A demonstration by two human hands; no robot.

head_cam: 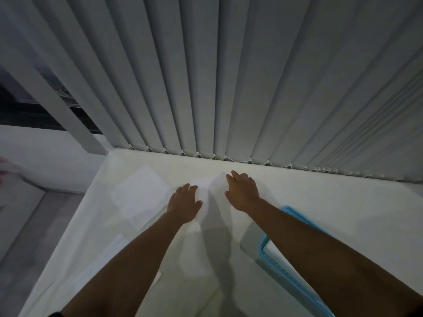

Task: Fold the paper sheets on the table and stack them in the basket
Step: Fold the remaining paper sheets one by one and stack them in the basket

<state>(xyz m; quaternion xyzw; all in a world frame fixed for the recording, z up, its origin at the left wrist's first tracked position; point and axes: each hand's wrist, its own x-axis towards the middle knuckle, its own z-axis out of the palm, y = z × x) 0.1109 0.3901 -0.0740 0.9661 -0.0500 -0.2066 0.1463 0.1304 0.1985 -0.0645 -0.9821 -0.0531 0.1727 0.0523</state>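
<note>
A white paper sheet (209,197) lies on the white table (332,202) in front of me. My left hand (184,202) rests palm down on its left part, fingers spread. My right hand (242,192) presses flat on its right part, fingers apart. A second white sheet (142,193) lies to the left, tilted, partly under the first. More paper (107,255) shows near my left forearm. The blue-rimmed basket (272,248) stands at the right, mostly hidden by my right forearm.
Grey vertical blinds (229,76) hang along the table's far edge. The table's left edge drops to a grey floor (29,236). A dark window (20,106) shows at the far left.
</note>
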